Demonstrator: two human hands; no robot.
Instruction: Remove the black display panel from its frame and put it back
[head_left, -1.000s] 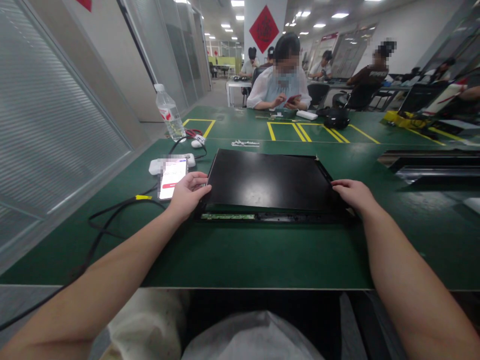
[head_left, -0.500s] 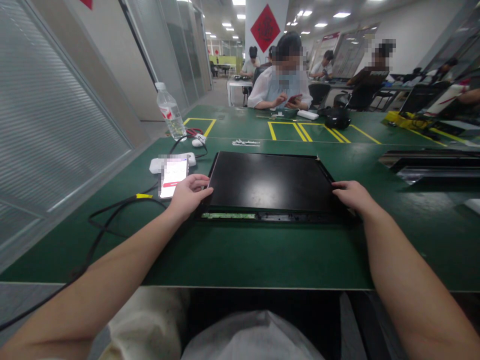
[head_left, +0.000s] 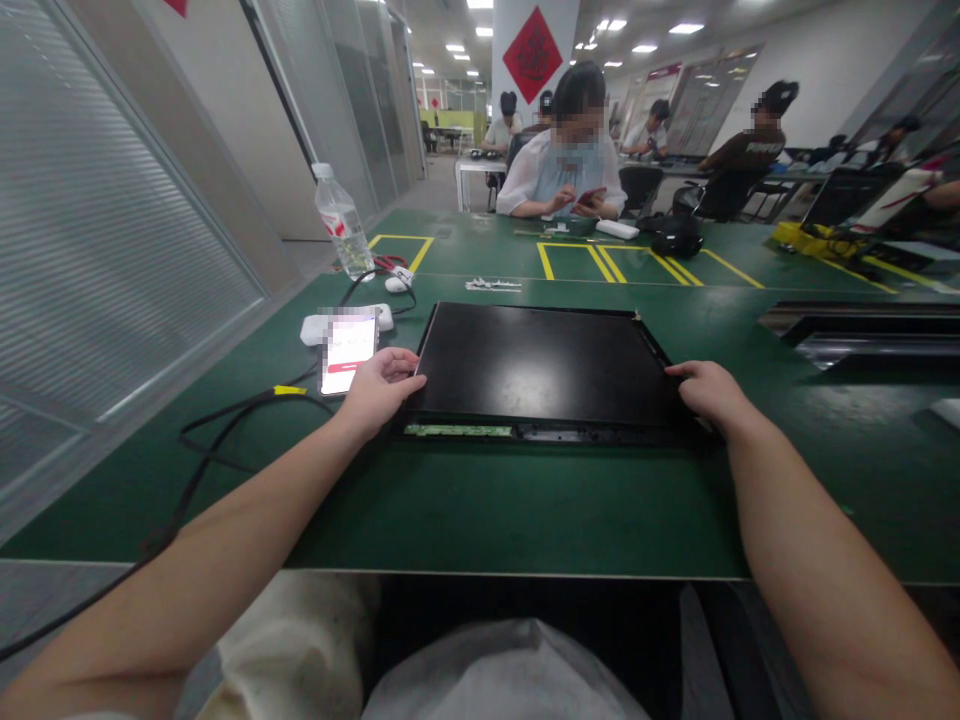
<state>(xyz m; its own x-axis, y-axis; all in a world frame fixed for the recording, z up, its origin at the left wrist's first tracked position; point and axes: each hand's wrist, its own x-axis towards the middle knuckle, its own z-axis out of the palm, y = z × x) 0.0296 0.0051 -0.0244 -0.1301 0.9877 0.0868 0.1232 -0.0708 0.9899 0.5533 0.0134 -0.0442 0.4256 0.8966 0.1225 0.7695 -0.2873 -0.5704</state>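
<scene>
A black flat display panel (head_left: 536, 365) lies on the green table (head_left: 525, 500) in front of me, with a strip of circuit board showing along its near edge. My left hand (head_left: 379, 388) grips the panel's near left corner, fingers curled over its edge. At the near right corner my right hand (head_left: 709, 392) rests on the panel's edge, its fingers bent down round it.
A lit phone (head_left: 349, 340) lies just left of my left hand, beside a white charger and a black cable (head_left: 225, 425). A water bottle (head_left: 341, 220) stands at the back left. Another dark panel (head_left: 862, 330) lies to the right. A seated person (head_left: 562, 160) faces me across the table.
The panel's near edge has dropped slightly and now lies flatter on the table. Both hands have stayed at its corners.
</scene>
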